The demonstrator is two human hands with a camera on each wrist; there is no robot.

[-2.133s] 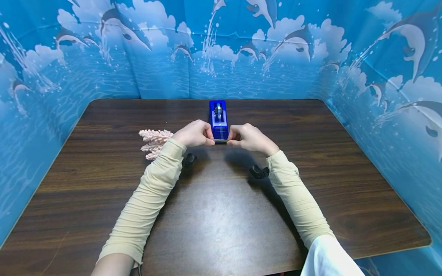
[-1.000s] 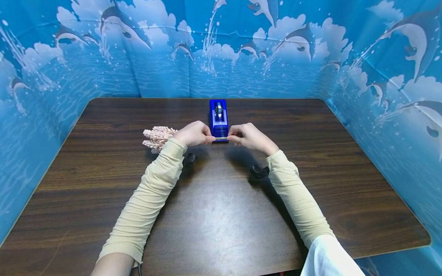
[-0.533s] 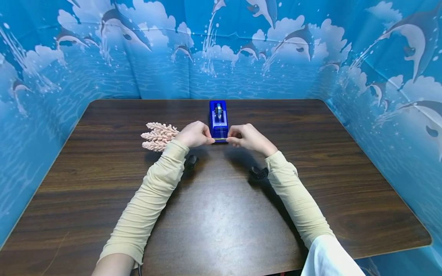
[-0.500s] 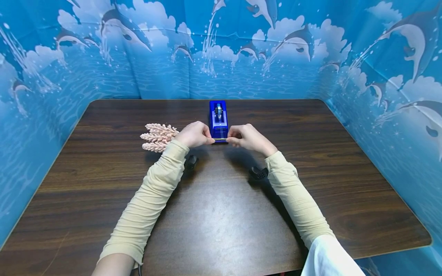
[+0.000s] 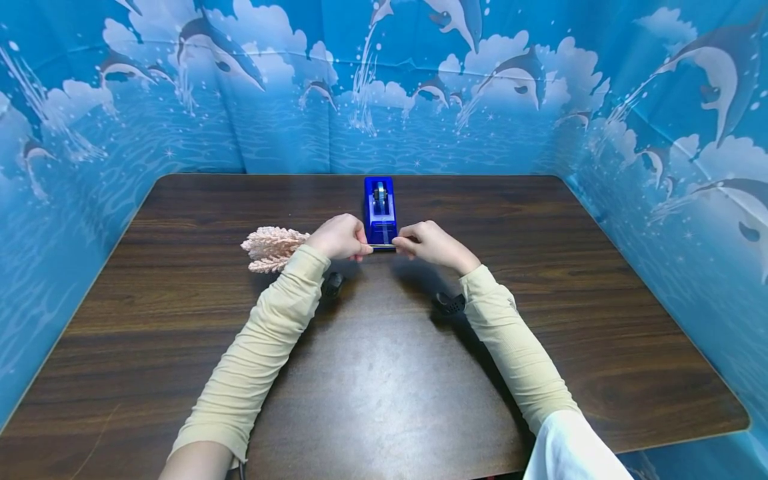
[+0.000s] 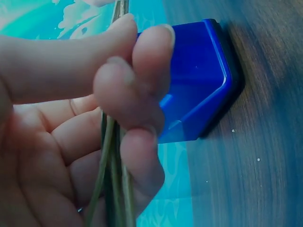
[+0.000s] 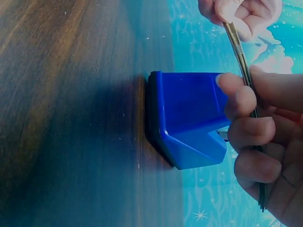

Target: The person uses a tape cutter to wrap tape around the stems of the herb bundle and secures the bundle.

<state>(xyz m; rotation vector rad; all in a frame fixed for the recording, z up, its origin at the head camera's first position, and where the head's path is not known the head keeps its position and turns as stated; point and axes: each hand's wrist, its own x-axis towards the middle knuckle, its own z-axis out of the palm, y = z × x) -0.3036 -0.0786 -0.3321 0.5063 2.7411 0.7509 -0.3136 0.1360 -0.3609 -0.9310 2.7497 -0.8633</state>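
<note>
Pale pink artificial flower sprigs (image 5: 271,248) stick out to the left of my left hand (image 5: 336,237). Its thumb and fingertips pinch their thin green stems (image 6: 113,175), which run on across to the right. My right hand (image 5: 435,245) grips the far ends of the same stems, fingers curled round them in the right wrist view. Between the two hands, a shiny band shows on the stems (image 7: 239,49). Just behind the stems stands a blue tape dispenser (image 5: 379,210), its roll at the back and its front end close to my fingertips.
The brown wooden table (image 5: 384,373) reaches well past both hands. Behind and beside it hangs a blue curtain (image 5: 384,87) with dolphins. Black wrist cameras sit under each forearm, the right one (image 5: 449,303) low over the tabletop.
The pink sprigs have turned about their stems, from spread sprays to a tighter clump and partly back. Both hands stay in front of the dispenser, with small shifts of the fingers.
</note>
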